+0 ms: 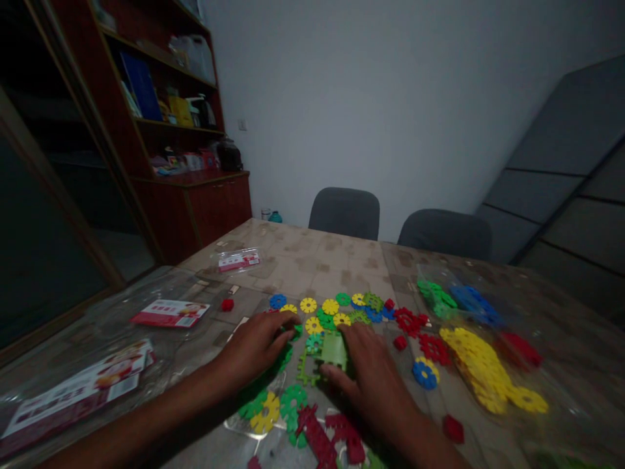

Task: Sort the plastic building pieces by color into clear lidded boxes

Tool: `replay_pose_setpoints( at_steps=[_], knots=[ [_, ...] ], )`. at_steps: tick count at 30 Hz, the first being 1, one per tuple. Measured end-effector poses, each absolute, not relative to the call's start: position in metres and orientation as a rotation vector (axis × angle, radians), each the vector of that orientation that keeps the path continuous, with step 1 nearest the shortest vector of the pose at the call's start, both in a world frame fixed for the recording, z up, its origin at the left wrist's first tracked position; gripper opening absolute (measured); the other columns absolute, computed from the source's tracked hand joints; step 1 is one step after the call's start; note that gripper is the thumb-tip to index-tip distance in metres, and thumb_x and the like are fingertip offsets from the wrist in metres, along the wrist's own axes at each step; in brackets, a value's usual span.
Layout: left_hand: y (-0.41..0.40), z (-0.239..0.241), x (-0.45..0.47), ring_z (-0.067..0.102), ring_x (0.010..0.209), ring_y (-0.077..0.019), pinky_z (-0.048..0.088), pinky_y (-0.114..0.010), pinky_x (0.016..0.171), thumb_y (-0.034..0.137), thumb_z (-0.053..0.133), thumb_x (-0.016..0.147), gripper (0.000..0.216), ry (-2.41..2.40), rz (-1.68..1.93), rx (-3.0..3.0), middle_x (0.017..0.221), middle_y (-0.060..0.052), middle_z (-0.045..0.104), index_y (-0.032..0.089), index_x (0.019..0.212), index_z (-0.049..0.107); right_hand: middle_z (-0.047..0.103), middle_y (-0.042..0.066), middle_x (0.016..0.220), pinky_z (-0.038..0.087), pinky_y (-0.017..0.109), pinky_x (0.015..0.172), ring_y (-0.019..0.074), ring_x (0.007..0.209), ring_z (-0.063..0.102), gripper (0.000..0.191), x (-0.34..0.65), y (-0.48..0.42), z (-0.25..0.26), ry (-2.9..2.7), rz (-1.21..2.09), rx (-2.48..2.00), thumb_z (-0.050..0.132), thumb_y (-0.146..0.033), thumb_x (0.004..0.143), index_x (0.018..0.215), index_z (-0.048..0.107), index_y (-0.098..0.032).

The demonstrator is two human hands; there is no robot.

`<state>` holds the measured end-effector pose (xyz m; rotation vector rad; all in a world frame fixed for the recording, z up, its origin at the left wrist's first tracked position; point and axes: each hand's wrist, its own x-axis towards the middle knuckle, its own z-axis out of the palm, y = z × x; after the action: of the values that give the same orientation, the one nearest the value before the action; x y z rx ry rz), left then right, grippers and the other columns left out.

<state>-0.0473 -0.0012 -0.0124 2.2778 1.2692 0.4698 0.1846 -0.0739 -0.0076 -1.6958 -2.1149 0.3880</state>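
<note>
My left hand (266, 342) is over the middle of the table, its thumb and fingers curled round a green notched disc (297, 332), which they partly hide. My right hand (367, 366) grips a light green toothed building panel (334, 349) between thumb and fingers. Against that panel's left side is a green open frame piece (306, 368). Beyond the hands are yellow notched discs (308, 305), green ones and a blue disc (278, 301). Nearer to me lie a yellow disc (265, 413), green discs (293, 398) and dark red toothed pieces (317, 438).
To the right, clear packs hold yellow discs (476, 365), green discs (436, 296) and blue pieces (474, 305). Red toothed pieces (433, 350) and a blue disc (426, 373) lie nearby. Clear packages with labels (170, 312) cover the left. Two grey chairs (344, 212) stand behind the table.
</note>
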Motion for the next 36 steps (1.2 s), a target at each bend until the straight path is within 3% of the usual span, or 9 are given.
replay_pose_setpoints(
  at_steps=[3,9,15,22,31,36],
  knots=[
    [0.001,-0.012,-0.049,0.066,0.103,-0.0272,0.047,-0.036,0.088,0.028,0.051,0.093,0.024,1.280,0.457,2.298,0.113,-0.009,0.073,0.023,0.110,0.068,0.066,0.015,0.118,0.045,0.050,0.098,0.0341,0.111,0.058,0.039,0.166,-0.070,-0.009,-2.230,0.321,-1.695,0.073,-0.039,0.085,0.116,0.065,-0.016],
    [0.001,-0.012,-0.050,0.066,0.096,-0.0267,0.047,-0.033,0.080,0.026,0.051,0.091,0.023,1.252,0.395,2.325,0.104,-0.008,0.074,0.020,0.104,0.069,0.065,0.015,0.118,0.042,0.053,0.100,0.0361,0.112,0.056,0.050,0.155,-0.060,-0.017,-2.387,0.284,-1.682,0.078,-0.048,0.079,0.114,0.066,-0.015],
    [0.002,-0.012,-0.049,0.066,0.090,-0.0246,0.045,-0.031,0.077,0.027,0.051,0.091,0.020,1.226,0.388,2.349,0.096,-0.006,0.073,0.022,0.099,0.069,0.064,0.013,0.117,0.043,0.046,0.097,0.0315,0.110,0.056,0.041,0.157,-0.058,-0.013,-2.460,0.367,-1.590,0.078,-0.041,0.080,0.111,0.066,-0.016],
    [0.005,-0.016,-0.052,0.065,0.096,-0.0252,0.047,-0.033,0.082,0.031,0.050,0.092,0.023,1.180,0.425,2.315,0.101,-0.006,0.074,0.023,0.101,0.069,0.066,0.012,0.103,0.047,0.039,0.089,0.0280,0.097,0.059,0.035,0.162,-0.056,-0.002,-2.478,0.368,-1.584,0.074,-0.041,0.076,0.097,0.069,-0.014],
    [0.013,-0.032,-0.059,0.067,0.094,-0.0259,0.049,-0.036,0.084,0.036,0.052,0.094,0.024,1.152,0.491,2.282,0.102,-0.008,0.075,0.025,0.103,0.072,0.066,0.008,0.102,0.050,0.036,0.082,0.0246,0.093,0.060,0.027,0.239,-0.105,0.038,-2.243,0.394,-1.673,0.074,-0.038,0.075,0.093,0.065,-0.020],
    [0.014,-0.029,-0.059,0.068,0.091,-0.0290,0.051,-0.040,0.083,0.040,0.054,0.093,0.027,1.132,0.532,2.282,0.102,-0.010,0.076,0.023,0.102,0.074,0.071,0.011,0.113,0.052,0.043,0.088,0.0309,0.102,0.064,0.034,0.320,-0.156,0.048,-2.027,0.334,-1.822,0.072,-0.040,0.074,0.104,0.071,-0.026]
  ],
)
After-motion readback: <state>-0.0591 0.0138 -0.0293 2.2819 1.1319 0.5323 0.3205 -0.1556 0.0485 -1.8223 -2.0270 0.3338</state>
